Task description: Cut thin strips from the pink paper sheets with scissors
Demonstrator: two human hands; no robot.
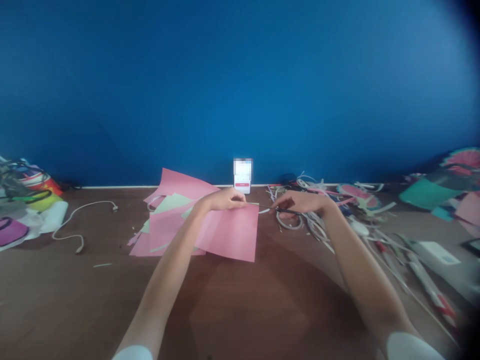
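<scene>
My left hand point(225, 199) pinches the top edge of a pink paper sheet point(234, 232), which is raised a little off the table and slightly curved. My right hand point(294, 202) is closed on a pair of scissors point(287, 210), their thin blades pointing left at the sheet's upper right corner. Whether the blades are apart or together is too small to tell. Under and behind the left forearm lie more pink sheets point(180, 181) and pale green paper point(173, 202), overlapping in a loose pile.
A lit phone point(242, 182) leans upright against the blue wall point(240, 90). Paper strips point(317, 227) lie tangled at right, with a white box point(437, 253) and green paper point(429, 194) farther over. At left are a white cable point(69, 217) and a purple roll point(12, 231).
</scene>
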